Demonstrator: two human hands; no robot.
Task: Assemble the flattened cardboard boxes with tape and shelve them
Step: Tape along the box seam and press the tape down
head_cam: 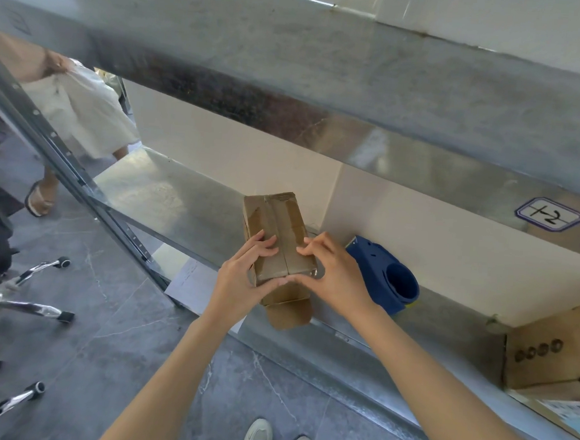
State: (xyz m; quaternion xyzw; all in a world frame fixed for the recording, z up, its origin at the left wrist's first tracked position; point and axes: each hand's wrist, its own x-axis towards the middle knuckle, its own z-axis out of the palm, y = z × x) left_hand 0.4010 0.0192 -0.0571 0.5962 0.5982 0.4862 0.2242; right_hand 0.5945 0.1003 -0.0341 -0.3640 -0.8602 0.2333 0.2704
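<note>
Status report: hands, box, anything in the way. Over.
Left hand and right hand grip the cardboard box. Box on lower shelf, near flap open. Blue tape dispenser just right.

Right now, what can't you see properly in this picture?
All in the head view.
Cardboard box: its near top is hidden under the left hand and right hand.
Blue tape dispenser: partly hidden behind the right hand.
Large carton: cut off by the right edge.
</note>
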